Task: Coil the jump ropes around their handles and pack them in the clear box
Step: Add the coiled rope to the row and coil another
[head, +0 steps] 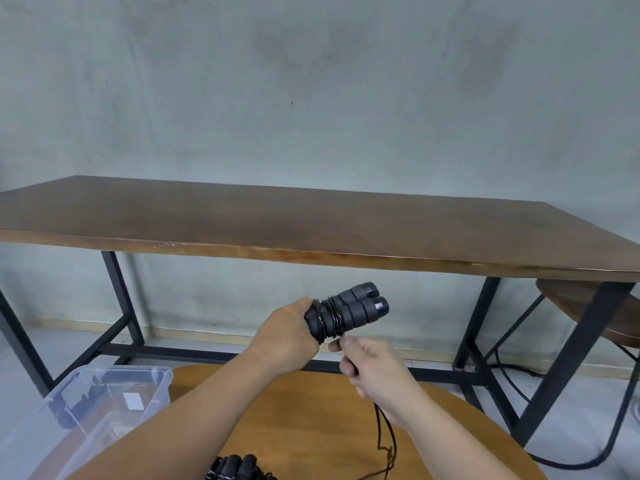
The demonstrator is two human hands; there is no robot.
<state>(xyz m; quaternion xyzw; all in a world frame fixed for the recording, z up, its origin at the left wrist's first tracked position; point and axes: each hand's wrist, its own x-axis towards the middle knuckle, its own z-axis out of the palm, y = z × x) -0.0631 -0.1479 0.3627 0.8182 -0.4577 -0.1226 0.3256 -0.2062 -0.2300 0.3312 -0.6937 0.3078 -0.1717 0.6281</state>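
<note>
My left hand (284, 336) grips the lower ends of two black jump rope handles (360, 306) held side by side, raised above the round table. Several turns of thin black rope (329, 318) are wound around the handles next to my fingers. My right hand (372, 370) pinches the loose rope just below the handles; the rest of the rope (386, 438) hangs down to the tabletop. The clear box (104, 400) stands at the lower left with dark handles inside it. More black handles (239, 467) lie at the bottom edge.
A round wooden table (311, 420) lies under my arms. Behind it stands a long brown table (311, 226) on black metal legs against a grey wall. A wooden stool (588, 306) and a thick black cable (620, 410) are at the right.
</note>
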